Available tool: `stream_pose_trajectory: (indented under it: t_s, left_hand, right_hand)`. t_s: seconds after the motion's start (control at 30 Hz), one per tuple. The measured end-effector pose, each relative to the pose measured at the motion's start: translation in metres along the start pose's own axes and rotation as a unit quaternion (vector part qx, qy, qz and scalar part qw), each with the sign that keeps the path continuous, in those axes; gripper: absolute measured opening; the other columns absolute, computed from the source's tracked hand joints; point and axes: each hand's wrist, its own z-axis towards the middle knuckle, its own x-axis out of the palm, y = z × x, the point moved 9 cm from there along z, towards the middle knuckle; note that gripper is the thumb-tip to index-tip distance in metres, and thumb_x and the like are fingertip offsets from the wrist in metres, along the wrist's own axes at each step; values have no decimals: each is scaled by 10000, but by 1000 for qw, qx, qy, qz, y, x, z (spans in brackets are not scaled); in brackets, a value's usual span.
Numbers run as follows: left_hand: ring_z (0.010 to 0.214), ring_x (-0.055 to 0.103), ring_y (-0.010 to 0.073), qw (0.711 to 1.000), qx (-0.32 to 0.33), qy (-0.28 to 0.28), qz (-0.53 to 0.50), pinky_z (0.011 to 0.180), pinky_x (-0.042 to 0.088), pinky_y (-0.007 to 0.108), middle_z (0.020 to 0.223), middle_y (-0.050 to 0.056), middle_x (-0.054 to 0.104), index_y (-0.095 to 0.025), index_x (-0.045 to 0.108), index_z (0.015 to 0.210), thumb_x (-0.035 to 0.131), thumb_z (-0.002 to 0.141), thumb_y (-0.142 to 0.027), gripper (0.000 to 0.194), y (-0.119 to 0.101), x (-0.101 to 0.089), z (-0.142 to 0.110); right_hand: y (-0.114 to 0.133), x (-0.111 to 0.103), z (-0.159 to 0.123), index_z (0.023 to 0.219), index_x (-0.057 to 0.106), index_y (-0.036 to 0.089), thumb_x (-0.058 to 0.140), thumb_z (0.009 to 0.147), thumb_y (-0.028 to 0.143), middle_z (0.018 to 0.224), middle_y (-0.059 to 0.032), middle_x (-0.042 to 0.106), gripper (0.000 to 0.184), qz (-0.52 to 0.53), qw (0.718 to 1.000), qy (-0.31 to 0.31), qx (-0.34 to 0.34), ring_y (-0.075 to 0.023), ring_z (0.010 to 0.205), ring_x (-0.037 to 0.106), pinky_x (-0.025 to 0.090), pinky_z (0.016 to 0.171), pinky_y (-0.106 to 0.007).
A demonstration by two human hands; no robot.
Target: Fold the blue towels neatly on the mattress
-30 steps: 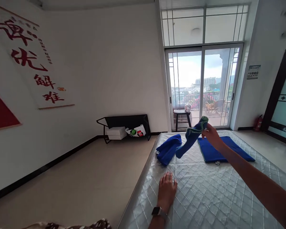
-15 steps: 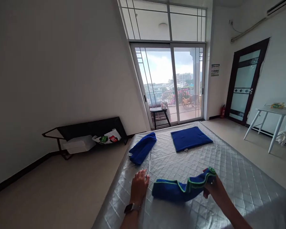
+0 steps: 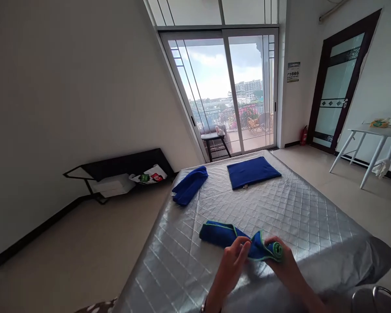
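A rolled blue towel [image 3: 217, 233] with green edging lies across the near part of the silver quilted mattress [image 3: 247, 213]. Its right end, a tight coil, sits in my right hand [image 3: 285, 263], whose fingers wrap round it. Close by, my left hand [image 3: 233, 263] has thumb and fingers pinched at the towel's loose edge near the middle of the roll. Farther off on the mattress, a folded blue cloth [image 3: 189, 186] lies bunched at the left. To its right is a flat blue towel [image 3: 253, 172] with a small white tag at its near edge.
Left of the mattress, a black rack [image 3: 130, 165] holds white boxes [image 3: 114, 186] and a printed bag [image 3: 150, 175]. A white table [image 3: 382, 129] stands at right, near a dark-framed door [image 3: 340, 91]. Behind the mattress are sliding glass doors [image 3: 228, 87]. A metal chair frame [image 3: 374, 292] shows bottom right.
My right hand has brought the rolled towel down from over the far part of the mattress to the near part. My left hand has left the mattress surface and moved right onto the towel.
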Motion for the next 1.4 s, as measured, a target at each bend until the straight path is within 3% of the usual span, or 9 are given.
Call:
stream_pose_trajectory:
  t_s: [0.17, 0.5, 0.7, 0.87, 0.97, 1.07, 1.17, 1.27, 1.4]
  left_hand:
    - [770, 633, 194, 994, -11, -55, -92, 708, 494, 270, 841, 40, 724, -185, 739, 1000, 618, 824, -695, 553, -11, 27, -29]
    - [1005, 696, 257, 986, -33, -52, -157, 869, 554, 312, 1064, 66, 777, -211, 761, 1093, 680, 823, -576, 461, -8, 24, -51]
    - [1199, 634, 293, 988, -28, -38, -148, 1038, 498, 361, 1256, 50, 735, -255, 763, 1177, 595, 863, -495, 429, -6, 26, -58]
    - [1112, 661, 269, 996, -11, -46, -81, 971, 537, 378, 1192, 60, 744, -254, 737, 1219, 492, 921, -464, 439, -4, 19, -58]
    - [918, 678, 244, 991, 12, -124, 41, 898, 567, 409, 979, 70, 737, -247, 748, 1180, 536, 924, -444, 387, -8, -1, -58]
    - [1012, 656, 267, 970, 80, -186, 134, 947, 556, 464, 1047, 94, 693, -263, 741, 1199, 615, 877, -342, 355, -24, -14, -61]
    - [1239, 584, 273, 973, 146, -107, 143, 1061, 505, 475, 1337, 98, 618, -319, 657, 1336, 585, 836, -163, 529, -40, 3, -60]
    - [1275, 569, 257, 978, 173, 4, 119, 1099, 482, 453, 1386, 83, 599, -341, 572, 1428, 566, 759, -59, 726, -48, 28, -60]
    - [1099, 657, 231, 987, 147, -34, 57, 998, 546, 398, 1177, 80, 666, -309, 646, 1346, 584, 783, -101, 603, -45, 27, -58]
  right_hand:
    - [11, 0, -13, 865, 648, 243, 672, 635, 192, 811, 21, 683, 236, 14, 998, 46, -34, -169, 730, 623, 502, 674, -259]
    - [18, 4, -19, 994, 670, 240, 712, 651, 188, 939, -6, 743, 349, -40, 993, 115, 0, -211, 844, 685, 552, 791, -315]
    - [19, -6, -21, 1096, 702, 253, 748, 748, 316, 1006, -34, 770, 357, -76, 992, 95, -26, -225, 871, 717, 585, 819, -335]
    - [19, -6, -22, 1065, 707, 260, 710, 793, 284, 986, -30, 777, 273, -84, 990, 90, -64, -208, 853, 719, 587, 829, -322]
    - [25, -5, -24, 1060, 699, 258, 668, 785, 211, 1012, -35, 777, 281, -76, 989, 92, -85, -214, 895, 722, 581, 847, -323]
    - [32, -1, -26, 1048, 697, 261, 636, 779, 176, 1026, -33, 771, 289, -63, 988, 109, -90, -213, 916, 715, 577, 841, -315]
    - [39, 7, -29, 1025, 708, 263, 640, 765, 159, 976, -20, 765, 287, -56, 984, 146, -88, -200, 875, 703, 571, 816, -300]
    - [39, 11, -30, 1015, 713, 258, 649, 735, 135, 960, -16, 762, 313, -50, 982, 164, -74, -206, 873, 703, 571, 823, -312]
    - [30, 6, -28, 1109, 662, 266, 701, 738, 187, 1033, -24, 750, 381, -13, 992, 117, -36, -220, 925, 716, 588, 844, -340]
